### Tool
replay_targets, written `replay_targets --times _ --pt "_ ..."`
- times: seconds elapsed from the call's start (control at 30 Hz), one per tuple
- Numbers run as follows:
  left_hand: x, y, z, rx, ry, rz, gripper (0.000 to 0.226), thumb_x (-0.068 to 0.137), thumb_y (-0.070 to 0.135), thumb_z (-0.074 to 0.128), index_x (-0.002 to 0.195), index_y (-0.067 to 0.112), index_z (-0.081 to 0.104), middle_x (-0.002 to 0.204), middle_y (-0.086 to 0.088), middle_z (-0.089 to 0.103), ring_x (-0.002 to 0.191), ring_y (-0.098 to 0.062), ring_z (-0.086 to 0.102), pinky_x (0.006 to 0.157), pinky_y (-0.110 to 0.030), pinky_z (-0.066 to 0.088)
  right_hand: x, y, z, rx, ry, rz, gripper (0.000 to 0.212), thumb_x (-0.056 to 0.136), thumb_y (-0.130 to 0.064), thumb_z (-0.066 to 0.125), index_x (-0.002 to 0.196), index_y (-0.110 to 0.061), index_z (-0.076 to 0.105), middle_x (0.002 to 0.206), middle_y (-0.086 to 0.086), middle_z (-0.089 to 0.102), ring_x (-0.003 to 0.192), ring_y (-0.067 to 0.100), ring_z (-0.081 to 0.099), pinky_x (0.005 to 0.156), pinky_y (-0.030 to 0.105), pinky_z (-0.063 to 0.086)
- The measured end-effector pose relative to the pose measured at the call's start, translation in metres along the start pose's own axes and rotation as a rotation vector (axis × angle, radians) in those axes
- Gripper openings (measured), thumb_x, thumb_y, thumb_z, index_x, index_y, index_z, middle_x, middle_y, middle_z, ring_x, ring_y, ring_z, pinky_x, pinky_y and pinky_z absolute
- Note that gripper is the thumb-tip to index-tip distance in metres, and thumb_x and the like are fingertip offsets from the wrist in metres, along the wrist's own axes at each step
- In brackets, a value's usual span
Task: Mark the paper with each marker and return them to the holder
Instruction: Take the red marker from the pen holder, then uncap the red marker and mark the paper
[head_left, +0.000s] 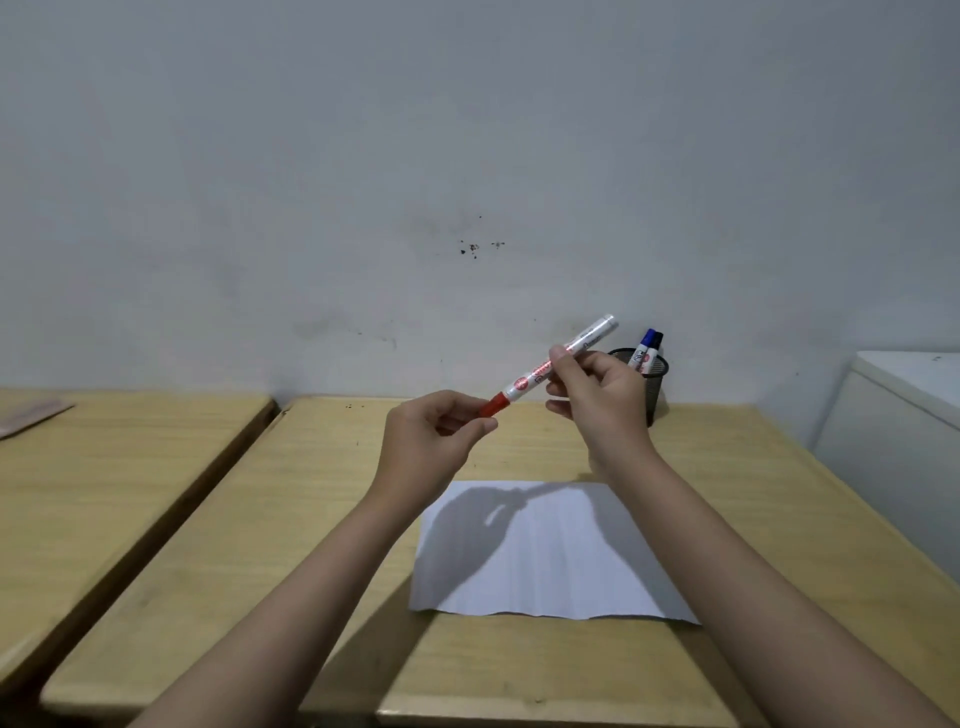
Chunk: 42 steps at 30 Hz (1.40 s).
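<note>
A white marker with a red cap (535, 378) is held slantwise above the desk, red end low and left. My left hand (431, 441) pinches the red cap between thumb and fingers. My right hand (597, 395) grips the white barrel near its middle. Below the hands a white sheet of paper (550, 561) lies flat on the wooden desk (311, 519), with the hands' shadow across it; no marks show on it. A black mesh holder (655, 384) stands at the desk's back right, partly behind my right hand, with two blue-capped markers (648, 349) sticking out.
A second wooden desk (104, 493) stands to the left across a narrow gap, with a pinkish flat object (31, 413) at its far edge. A white cabinet (904, 415) sits at the right. A grey wall rises right behind the desks.
</note>
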<state>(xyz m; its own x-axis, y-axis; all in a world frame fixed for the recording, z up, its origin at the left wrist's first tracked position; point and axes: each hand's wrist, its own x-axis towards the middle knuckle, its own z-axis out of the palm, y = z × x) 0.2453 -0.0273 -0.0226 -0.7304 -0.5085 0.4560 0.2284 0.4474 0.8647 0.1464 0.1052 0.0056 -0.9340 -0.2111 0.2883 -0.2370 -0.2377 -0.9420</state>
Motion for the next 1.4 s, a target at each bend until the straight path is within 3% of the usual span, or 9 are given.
replay_targets --times 0.17,0.37,0.47,0.57,0.7,0.9,1.03,1.23,1.4 --pt "-0.002 -0.002 -0.001 0.088 0.063 0.058 0.014 0.073 0.008 0.074 0.084 0.017 0.075 0.075 0.005 0.073 0.066 -0.004 0.065 0.069 -0.018 0.053 0.000 0.013 0.015 0.027 -0.030 0.035 0.020 0.091 -0.024 0.065 0.074 -0.013 0.064 0.062 -0.003 0.064 0.051 -0.002 0.062 0.049 0.019 0.055" --pt "0.009 -0.015 0.008 0.071 0.062 0.055 0.007 0.073 0.012 0.076 0.079 0.015 0.075 0.072 0.006 0.073 0.063 -0.001 0.064 0.063 -0.012 0.049 0.002 0.040 0.022 0.009 -0.226 0.082 0.020 0.091 -0.019 0.065 0.074 -0.009 0.065 0.060 -0.003 0.072 0.056 0.008 0.068 0.052 0.020 0.055" --pt "0.015 -0.029 0.007 0.069 0.003 -0.027 0.005 0.077 0.010 0.073 0.077 0.015 0.075 0.063 0.012 0.068 0.056 0.004 0.059 0.056 -0.008 0.043 0.016 0.044 0.019 0.027 -0.161 0.073 0.021 0.093 -0.010 0.061 0.072 -0.007 0.061 0.064 0.008 0.065 0.048 0.003 0.063 0.053 0.018 0.057" --pt "0.019 -0.054 -0.009 0.114 -0.003 -0.113 0.012 0.078 0.010 0.072 0.074 0.021 0.073 0.068 0.012 0.070 0.062 0.002 0.062 0.060 -0.009 0.047 0.042 0.038 -0.001 0.099 -0.033 0.089 0.021 0.095 -0.009 0.058 0.073 -0.007 0.058 0.068 0.011 0.061 0.046 0.002 0.062 0.055 0.017 0.058" --pt "0.031 -0.085 -0.022 0.224 -0.002 -0.224 0.013 0.082 0.006 0.066 0.087 0.015 0.074 0.081 0.003 0.071 0.071 0.001 0.060 0.064 -0.005 0.043 0.049 0.045 -0.013 -0.003 -0.093 0.108 0.024 0.095 -0.010 0.059 0.071 -0.006 0.061 0.066 0.011 0.061 0.047 0.002 0.060 0.056 0.017 0.058" --pt "0.065 -0.107 -0.010 0.563 -0.267 -0.277 0.018 0.079 0.004 0.064 0.091 0.011 0.074 0.091 -0.003 0.070 0.081 -0.012 0.061 0.072 -0.018 0.045 0.036 0.074 0.000 -0.200 -0.233 0.146 0.019 0.093 -0.008 0.061 0.075 -0.002 0.065 0.066 0.010 0.067 0.047 0.002 0.061 0.054 0.018 0.057" --pt "0.083 -0.112 -0.006 0.717 -0.424 -0.282 0.021 0.076 0.002 0.061 0.092 0.011 0.071 0.089 -0.004 0.069 0.080 -0.016 0.062 0.064 -0.021 0.046 0.033 0.085 0.006 -0.249 -0.275 0.149 0.016 0.090 -0.011 0.065 0.075 -0.009 0.064 0.072 0.011 0.069 0.052 0.009 0.063 0.057 0.026 0.057" --pt "0.077 -0.119 -0.013 0.522 -0.389 -0.331 0.043 0.076 0.005 0.064 0.117 0.015 0.057 0.093 -0.004 0.072 0.087 -0.017 0.067 0.079 -0.028 0.053 0.020 0.100 0.017 -0.150 -0.296 0.245 0.009 0.085 -0.016 0.072 0.080 -0.011 0.067 0.068 -0.002 0.072 0.060 0.012 0.071 0.061 0.030 0.060" --pt "0.048 -0.123 -0.038 0.378 -0.195 -0.343 0.025 0.077 0.014 0.071 0.100 0.018 0.062 0.083 0.002 0.068 0.072 -0.007 0.065 0.057 -0.011 0.048 0.001 0.116 0.029 -0.056 -0.327 0.350 0.009 0.081 -0.009 0.074 0.075 -0.015 0.070 0.075 0.009 0.076 0.074 0.028 0.075 0.070 0.034 0.061"
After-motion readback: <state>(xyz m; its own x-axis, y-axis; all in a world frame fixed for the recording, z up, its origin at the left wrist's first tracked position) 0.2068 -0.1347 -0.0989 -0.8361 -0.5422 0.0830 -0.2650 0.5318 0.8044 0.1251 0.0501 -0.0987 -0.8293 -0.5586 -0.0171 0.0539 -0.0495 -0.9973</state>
